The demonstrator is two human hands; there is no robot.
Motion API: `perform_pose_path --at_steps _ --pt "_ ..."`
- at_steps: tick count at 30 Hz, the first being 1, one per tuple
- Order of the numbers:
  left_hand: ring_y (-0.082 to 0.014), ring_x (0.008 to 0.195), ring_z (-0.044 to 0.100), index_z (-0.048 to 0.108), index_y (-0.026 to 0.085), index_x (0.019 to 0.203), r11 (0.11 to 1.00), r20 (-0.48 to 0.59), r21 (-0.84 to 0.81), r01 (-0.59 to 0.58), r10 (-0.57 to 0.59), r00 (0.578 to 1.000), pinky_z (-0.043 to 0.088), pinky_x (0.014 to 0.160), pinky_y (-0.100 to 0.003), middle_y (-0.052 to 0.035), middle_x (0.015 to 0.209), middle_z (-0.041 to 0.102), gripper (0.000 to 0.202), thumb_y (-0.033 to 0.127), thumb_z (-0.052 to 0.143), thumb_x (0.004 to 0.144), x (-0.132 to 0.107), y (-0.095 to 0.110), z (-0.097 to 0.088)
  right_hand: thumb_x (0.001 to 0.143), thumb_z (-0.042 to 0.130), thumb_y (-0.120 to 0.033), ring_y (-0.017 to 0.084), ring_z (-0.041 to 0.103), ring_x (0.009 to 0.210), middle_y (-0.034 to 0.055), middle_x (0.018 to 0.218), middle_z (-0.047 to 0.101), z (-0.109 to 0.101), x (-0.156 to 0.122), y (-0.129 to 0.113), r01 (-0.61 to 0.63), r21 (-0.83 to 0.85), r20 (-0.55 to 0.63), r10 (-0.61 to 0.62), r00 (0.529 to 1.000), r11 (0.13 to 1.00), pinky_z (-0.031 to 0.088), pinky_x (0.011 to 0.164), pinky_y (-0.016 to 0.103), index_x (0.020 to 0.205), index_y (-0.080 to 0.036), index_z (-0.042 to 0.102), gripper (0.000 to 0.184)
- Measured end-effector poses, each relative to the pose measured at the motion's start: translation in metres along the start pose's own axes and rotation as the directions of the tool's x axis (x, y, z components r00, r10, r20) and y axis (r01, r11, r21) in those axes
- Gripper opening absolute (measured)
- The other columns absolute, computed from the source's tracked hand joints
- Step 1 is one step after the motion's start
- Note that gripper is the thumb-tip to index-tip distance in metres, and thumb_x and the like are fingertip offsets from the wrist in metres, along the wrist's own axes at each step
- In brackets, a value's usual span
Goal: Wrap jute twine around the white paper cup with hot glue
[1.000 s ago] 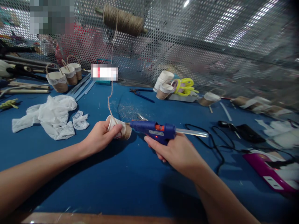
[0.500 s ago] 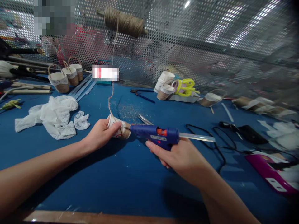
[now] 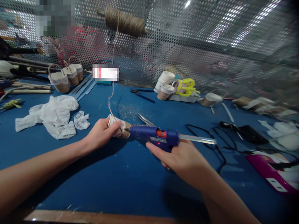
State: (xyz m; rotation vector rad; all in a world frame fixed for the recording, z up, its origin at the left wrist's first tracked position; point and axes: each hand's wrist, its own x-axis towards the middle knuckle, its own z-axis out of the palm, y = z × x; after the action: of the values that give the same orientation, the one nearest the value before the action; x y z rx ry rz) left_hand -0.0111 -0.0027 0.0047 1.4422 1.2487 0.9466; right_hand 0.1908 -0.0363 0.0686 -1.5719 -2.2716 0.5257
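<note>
a paper cup (image 3: 122,133) is held tilted over the tabletop (image 3: 126,186), pinched in the fingers of the left hand (image 3: 101,132); whether the tabletop is touched can't be told. a glue gun (image 3: 154,135) is gripped in the right hand (image 3: 177,157), fingers wrapped round its handle, nozzle (image 3: 127,128) right at the cup's side. danger here: the left thumb could be burned should the nozzle slip, and glue could be smeared if the twine (image 3: 112,88) is tugged taut.

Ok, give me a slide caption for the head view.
Left hand holds a tilted cup; right hand points a blue glue gun at its brown end.
</note>
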Motion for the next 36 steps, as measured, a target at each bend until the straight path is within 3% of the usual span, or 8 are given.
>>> perform_pose_path --at_steps 4,8,22,26,28,31,34,36 --pt "-0.0146 0.065 0.056 0.064 0.01 0.078 0.999 -0.008 0.048 0.003 -0.003 1.0 0.043 0.063 -0.024 -0.0049 0.073 0.067 0.038 0.042 0.046 0.079 0.0 0.001 0.0 0.074 0.052 -0.035 0.01 0.046 0.034 -0.004 0.035 0.045 -0.001 0.004 -0.002 -0.219 0.171 0.096 0.205 0.974 0.961 0.041 0.038 0.022 0.046 -0.021 0.042 0.033" --pt "-0.0136 0.061 0.054 0.062 0.009 0.077 0.997 0.002 0.08 -0.016 0.016 1.0 0.042 0.06 -0.023 -0.0035 0.069 0.063 0.036 0.041 0.044 0.08 -0.001 0.001 0.001 0.073 0.053 -0.036 0.009 0.046 0.035 -0.0036 0.036 0.045 0.001 0.008 0.0 -0.288 0.226 0.128 0.265 0.956 0.931 0.041 0.041 0.02 0.047 -0.02 0.043 0.033" --pt "-0.013 0.059 0.049 0.059 0.01 0.071 0.978 0.043 0.17 -0.118 0.112 0.993 0.04 0.058 -0.024 -0.0024 0.063 0.057 0.035 0.039 0.041 0.08 -0.008 0.0 0.001 0.074 0.054 -0.042 0.008 0.046 0.036 -0.002 0.037 0.046 0.006 0.018 0.012 -0.237 0.352 0.157 0.193 0.969 0.906 0.039 0.042 0.022 0.045 -0.018 0.045 0.039" --pt "-0.0134 0.062 0.051 0.059 0.01 0.073 0.98 0.066 0.138 -0.143 0.135 0.989 0.042 0.061 -0.024 -0.0031 0.066 0.059 0.033 0.038 0.042 0.08 -0.011 0.005 0.0 0.069 0.063 -0.034 0.008 0.045 0.04 -0.0044 0.046 0.05 -0.002 0.028 0.024 -0.224 0.605 0.098 0.208 0.973 0.764 0.036 0.041 0.021 0.065 -0.017 0.05 0.022" --pt "-0.0131 0.061 0.05 0.059 0.011 0.072 0.98 0.058 0.124 -0.154 0.148 0.987 0.042 0.061 -0.023 -0.0025 0.066 0.059 0.032 0.038 0.043 0.08 -0.012 0.007 0.0 0.068 0.065 -0.032 0.008 0.049 0.047 -0.0033 0.055 0.054 -0.009 0.039 0.035 -0.233 0.643 0.004 0.301 0.954 0.729 0.039 0.044 0.02 0.075 -0.017 0.051 0.021" --pt "-0.0132 0.061 0.05 0.059 0.011 0.074 0.982 0.05 0.094 -0.164 0.16 0.986 0.042 0.061 -0.023 -0.0025 0.066 0.059 0.032 0.038 0.044 0.08 -0.013 0.008 0.0 0.075 0.058 -0.033 0.008 0.051 0.052 -0.0004 0.064 0.057 -0.016 0.06 0.058 -0.318 0.514 -0.136 0.442 0.887 0.797 0.043 0.05 0.021 0.074 -0.016 0.053 0.017" --pt "-0.0137 0.061 0.05 0.06 0.01 0.075 0.986 0.052 0.07 -0.153 0.15 0.987 0.042 0.061 -0.024 -0.0033 0.066 0.06 0.034 0.04 0.044 0.079 -0.013 0.009 0.002 0.083 0.048 -0.033 0.008 0.051 0.054 0.0026 0.067 0.058 -0.015 0.081 0.081 -0.418 0.428 -0.143 0.517 0.844 0.801 0.045 0.052 0.022 0.07 -0.013 0.054 0.025" --pt "-0.0137 0.06 0.049 0.06 0.01 0.072 0.987 0.048 0.065 -0.146 0.143 0.989 0.042 0.06 -0.024 -0.0035 0.064 0.059 0.035 0.04 0.045 0.078 -0.014 0.011 0.002 0.086 0.044 -0.032 0.011 0.056 0.066 0.0049 0.083 0.06 -0.012 0.092 0.094 -0.491 0.374 -0.101 0.561 0.822 0.787 0.048 0.06 0.027 0.087 -0.012 0.057 0.024"
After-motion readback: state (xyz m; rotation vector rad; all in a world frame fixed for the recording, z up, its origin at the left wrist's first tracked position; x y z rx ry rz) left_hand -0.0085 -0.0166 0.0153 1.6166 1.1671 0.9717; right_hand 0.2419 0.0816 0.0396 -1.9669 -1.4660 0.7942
